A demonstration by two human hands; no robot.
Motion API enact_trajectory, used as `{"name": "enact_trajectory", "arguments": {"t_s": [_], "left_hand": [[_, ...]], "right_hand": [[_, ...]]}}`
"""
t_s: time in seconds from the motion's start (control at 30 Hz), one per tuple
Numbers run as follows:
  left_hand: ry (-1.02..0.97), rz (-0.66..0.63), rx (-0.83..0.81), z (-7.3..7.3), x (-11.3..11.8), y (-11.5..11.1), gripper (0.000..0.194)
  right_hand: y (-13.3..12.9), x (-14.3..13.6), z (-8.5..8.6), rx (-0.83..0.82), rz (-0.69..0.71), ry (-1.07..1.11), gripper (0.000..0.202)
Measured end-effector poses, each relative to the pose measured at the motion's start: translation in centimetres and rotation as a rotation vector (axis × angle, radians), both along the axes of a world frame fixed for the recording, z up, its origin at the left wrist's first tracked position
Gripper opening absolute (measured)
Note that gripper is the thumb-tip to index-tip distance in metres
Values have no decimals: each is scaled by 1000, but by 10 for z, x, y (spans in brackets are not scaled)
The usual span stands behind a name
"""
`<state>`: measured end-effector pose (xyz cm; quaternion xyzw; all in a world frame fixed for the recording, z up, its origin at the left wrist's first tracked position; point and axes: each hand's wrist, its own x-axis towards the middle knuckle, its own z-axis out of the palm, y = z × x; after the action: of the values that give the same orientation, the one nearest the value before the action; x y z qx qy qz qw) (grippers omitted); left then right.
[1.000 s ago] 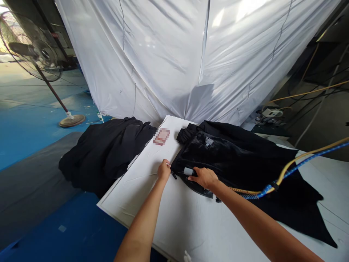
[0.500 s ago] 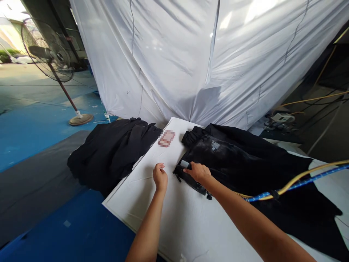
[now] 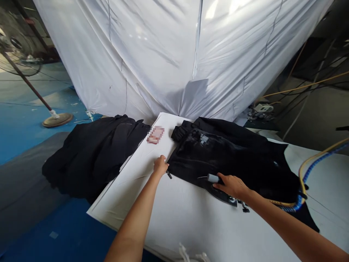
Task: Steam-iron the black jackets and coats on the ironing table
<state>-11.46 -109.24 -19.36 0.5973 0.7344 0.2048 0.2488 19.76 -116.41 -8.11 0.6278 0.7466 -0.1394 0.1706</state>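
A black garment (image 3: 231, 156) lies across the white table (image 3: 174, 218), with a pale smudged patch and a small grey print near its left end. My left hand (image 3: 160, 165) pinches the garment's near left corner, beside a short dark zip pull or cord end (image 3: 169, 175). My right hand (image 3: 231, 185) is wrapped round a dark tool with a grey cylindrical end (image 3: 213, 178), at the garment's near edge. A blue and yellow hose (image 3: 302, 182) runs to the tool behind my right forearm.
A heap of black cloth (image 3: 95, 153) lies left of the table. Near the table's far corner is a blurred pinkish item (image 3: 155, 134). White sheeting (image 3: 152, 54) hangs behind. A fan's round base (image 3: 57, 119) stands on the blue floor at left.
My left hand has moved onto the garment's corner and closed on it. My right hand has moved right along the near edge with the tool. The whole view has shifted to the right.
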Motion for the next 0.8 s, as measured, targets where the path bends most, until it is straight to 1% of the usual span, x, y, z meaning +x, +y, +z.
{"name": "enact_trajectory", "arguments": {"t_s": [0.1,0.2,0.27,0.37,0.47,0.57,0.63,0.7,0.8], "left_hand": [[37,-1,-112,6,7,13,38],[29,-43,-155,9,10,16,31],[30,-57,-154,9,11,14,21],[38,-31,-134,8,10,7,10],[20,0,-130,10,7,1,11],[-9,27,-133,15,-2,-3,12],[-25,68,-116,18,-10,-4,15],[-39,113,-95,20,-18,-7,15],[-42,128,-149,18,-21,-11,8]], "right_hand": [[-3,-3,-5,61,-10,12,44],[-3,-18,-8,78,-14,21,43],[-1,-31,-9,74,-27,23,43],[7,-50,-13,83,-62,39,47],[18,-62,-17,111,-121,36,53],[29,-63,-15,109,-171,33,55],[32,-59,-10,74,-161,57,54],[30,-57,-4,41,-120,88,54],[24,-62,0,18,-38,116,54]]}}
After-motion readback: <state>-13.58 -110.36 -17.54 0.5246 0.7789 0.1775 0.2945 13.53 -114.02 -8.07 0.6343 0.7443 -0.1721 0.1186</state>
